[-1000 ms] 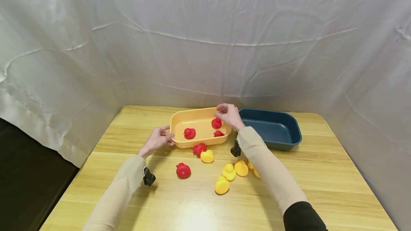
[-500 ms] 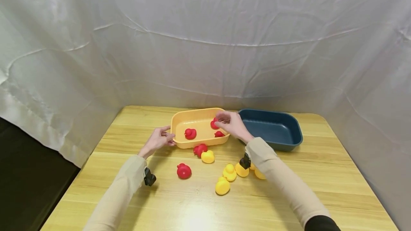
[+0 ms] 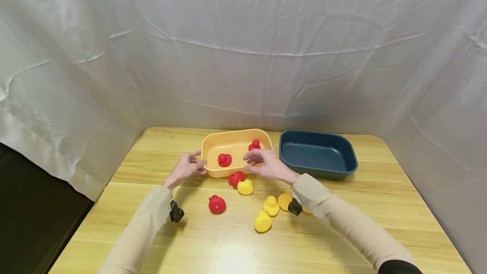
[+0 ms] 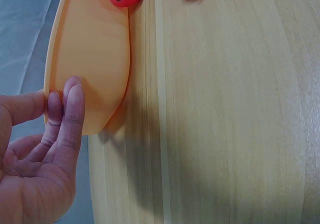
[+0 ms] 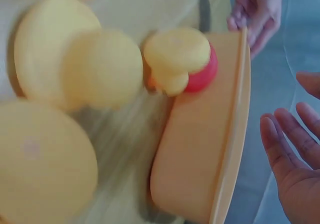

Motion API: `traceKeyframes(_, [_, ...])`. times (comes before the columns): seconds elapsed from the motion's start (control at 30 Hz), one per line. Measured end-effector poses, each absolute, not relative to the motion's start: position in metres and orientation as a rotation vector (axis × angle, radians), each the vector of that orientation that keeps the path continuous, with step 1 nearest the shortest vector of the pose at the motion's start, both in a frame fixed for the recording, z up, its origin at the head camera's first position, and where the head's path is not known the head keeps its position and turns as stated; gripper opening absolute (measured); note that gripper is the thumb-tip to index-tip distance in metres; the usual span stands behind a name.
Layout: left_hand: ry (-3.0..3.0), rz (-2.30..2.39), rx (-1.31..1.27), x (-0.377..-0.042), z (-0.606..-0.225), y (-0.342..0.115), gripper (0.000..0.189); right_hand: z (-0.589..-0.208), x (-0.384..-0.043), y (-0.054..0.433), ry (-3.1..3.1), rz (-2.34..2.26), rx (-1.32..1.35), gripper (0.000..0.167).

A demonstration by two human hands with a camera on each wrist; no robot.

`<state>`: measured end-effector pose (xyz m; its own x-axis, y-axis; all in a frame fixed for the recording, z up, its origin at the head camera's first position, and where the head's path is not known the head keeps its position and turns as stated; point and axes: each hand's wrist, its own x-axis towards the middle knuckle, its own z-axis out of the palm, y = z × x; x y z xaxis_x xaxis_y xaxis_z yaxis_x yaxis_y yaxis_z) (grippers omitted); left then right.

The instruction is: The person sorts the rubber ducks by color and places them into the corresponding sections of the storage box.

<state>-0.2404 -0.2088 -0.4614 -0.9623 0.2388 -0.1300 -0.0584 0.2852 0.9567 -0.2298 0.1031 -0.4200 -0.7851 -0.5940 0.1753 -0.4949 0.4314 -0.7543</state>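
Left hand (image 3: 185,167) pinching an orange, round-cornered plastic tray (image 3: 209,150)

It grips the tray's left end. The right hand (image 3: 269,164), fingers loosely curved and holding nothing, hovers over the tray's front right edge. Two smooth, bulbous red toy ducks (image 3: 225,160) show inside; a similar red duck (image 3: 236,178) and a rounded yellow duck (image 3: 245,187) lie just in front of the tray. Beside its right end sits a deep navy rectangular tub (image 3: 351,165). Striped wood-grained tabletop (image 3: 190,244) lies beneath, crumpled silvery fabric (image 3: 243,75) behind.

The right hand (image 3: 269,165) (head view) hides a corner of the orange tray (image 3: 236,149).
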Motion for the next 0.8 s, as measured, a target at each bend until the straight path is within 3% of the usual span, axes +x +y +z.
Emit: traceKeyframes(0.8, [2.332, 1.705, 0.136, -0.241, -0.462, -0.208, 0.063, -0.437, -0.215, 0.047, 2.185, -1.116, -1.077, 0.03])
